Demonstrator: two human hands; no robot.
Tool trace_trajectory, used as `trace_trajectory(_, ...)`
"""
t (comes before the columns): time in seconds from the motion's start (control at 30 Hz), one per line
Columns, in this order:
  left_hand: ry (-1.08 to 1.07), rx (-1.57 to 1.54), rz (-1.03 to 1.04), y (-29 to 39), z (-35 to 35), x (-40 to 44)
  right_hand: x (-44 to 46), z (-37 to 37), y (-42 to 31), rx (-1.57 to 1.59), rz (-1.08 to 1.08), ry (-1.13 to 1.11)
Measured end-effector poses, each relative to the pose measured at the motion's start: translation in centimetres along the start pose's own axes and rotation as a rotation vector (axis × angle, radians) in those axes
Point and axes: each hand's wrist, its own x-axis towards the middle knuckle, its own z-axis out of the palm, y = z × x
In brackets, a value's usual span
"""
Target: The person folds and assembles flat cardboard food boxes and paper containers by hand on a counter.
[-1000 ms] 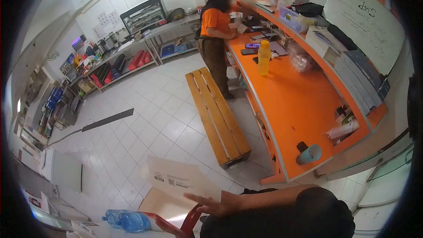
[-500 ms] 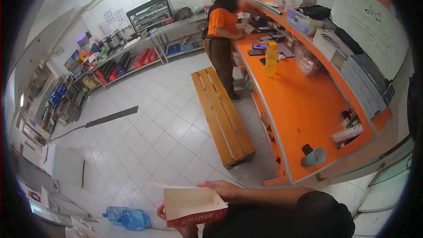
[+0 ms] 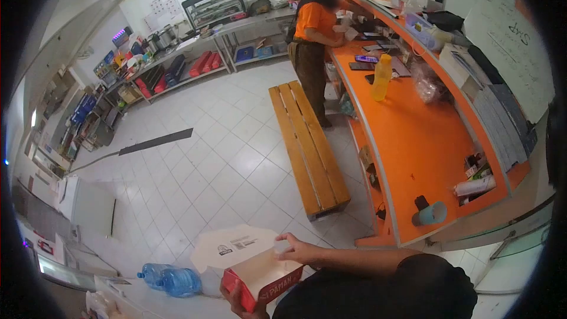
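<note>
A red paper food box [image 3: 277,286] with white lettering and a cream inside is held low in front of me. Its pale lid flap [image 3: 239,247], printed with a dark logo and small text, is folded out beyond the far side. My left hand [image 3: 241,300] wraps round the box's near left corner. At the far right rim, my right hand [image 3: 301,251] has thumb and finger bent over the cardboard, pinching its edge. Inside the box I see only bare cardboard.
A wooden bench [image 3: 310,153] stands ahead, beside an orange counter [image 3: 407,147] carrying a yellow bottle [image 3: 382,78] and a blue cup [image 3: 430,214]. A person in an orange shirt [image 3: 316,23] stands at its far end. Blue water bottles [image 3: 177,280] lie lower left.
The lid flap has opened outward and now shows its print. My right hand has shifted from lying along the rim to pinching it. The box has tilted, and the view has turned slightly.
</note>
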Motion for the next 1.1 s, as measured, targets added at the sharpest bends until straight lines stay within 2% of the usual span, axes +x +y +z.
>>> trace_trajectory(0.07,-0.073,0.150,0.125,0.0,-1.3,-0.1,0.7,0.1,-0.4,-0.214,0.088,-0.094)
trace_trajectory(0.1,-0.107,0.229,0.183,0.1,-2.1,-0.3,1.7,0.8,-0.1,-0.211,0.042,-0.213)
trace_trajectory(0.13,-0.139,0.203,0.128,-0.4,-3.0,-1.0,3.2,1.6,0.6,-0.206,0.000,-0.337)
trace_trajectory(0.17,-0.065,0.196,0.099,0.7,-2.6,-1.0,5.0,2.6,1.5,-0.202,-0.040,-0.467)
trace_trajectory(0.2,0.038,-0.007,-0.020,-0.7,-2.8,-1.6,7.6,4.3,4.5,-0.339,-0.127,-0.311)
trace_trajectory(0.27,0.056,-0.024,-0.040,-2.3,-5.1,-2.8,15.0,6.4,9.2,-0.836,-0.409,-0.312)
trace_trajectory(0.33,-0.094,0.397,0.062,-1.2,-9.3,-2.7,14.7,11.2,5.1,-1.206,-0.634,-0.366)
trace_trajectory(0.4,-0.054,0.405,0.078,0.7,-12.7,-2.9,14.6,16.6,-0.1,-1.463,-0.693,-0.653)
trace_trajectory(0.43,0.005,0.351,0.089,1.0,-14.6,-3.2,17.1,17.6,2.4,-1.106,-0.680,-0.719)
trace_trajectory(0.53,0.409,0.268,0.113,-0.8,-21.5,-6.6,21.9,22.4,2.6,-0.860,-0.619,-0.951)
trace_trajectory(0.57,0.526,0.498,0.083,0.4,-24.9,-7.3,23.7,24.6,2.7,-0.805,-0.552,-0.996)
trace_trajectory(0.67,1.034,0.643,0.016,-0.7,-32.7,-13.6,27.6,33.1,2.9,-0.633,-0.168,-1.020)
trace_trajectory(0.73,1.378,0.760,-0.035,-1.7,-37.1,-19.2,28.6,41.3,5.0,-0.531,0.160,-0.919)
trace_trajectory(0.8,1.677,0.794,-0.107,-2.5,-41.8,-24.2,24.6,53.3,4.1,-0.553,0.102,-0.957)
trace_trajectory(0.83,1.796,0.784,-0.155,-2.7,-43.9,-26.5,22.3,58.4,3.6,-0.556,0.067,-0.960)
trace_trajectory(0.87,1.906,0.770,-0.188,-2.7,-45.7,-28.4,21.8,62.3,4.4,-0.647,-0.072,-1.073)
trace_trajectory(0.93,1.987,0.652,-0.302,-4.6,-50.4,-32.1,22.0,70.0,7.2,-0.875,-0.691,-1.354)
trace_trajectory(0.97,1.911,0.719,-0.356,-5.8,-52.8,-33.7,22.1,73.8,8.9,-0.891,-0.975,-1.415)
trace_trajectory(1.0,1.832,0.783,-0.409,-7.0,-55.1,-35.1,25.5,78.0,13.3,-1.105,-0.924,-1.298)
trace_trajectory(1.07,1.744,0.891,-0.454,-9.9,-58.5,-36.5,26.6,85.1,19.2,-1.181,-1.105,-1.096)
trace_trajectory(1.1,1.657,0.894,-0.461,-10.3,-59.7,-37.3,25.8,87.7,20.0,-1.254,-1.103,-1.138)
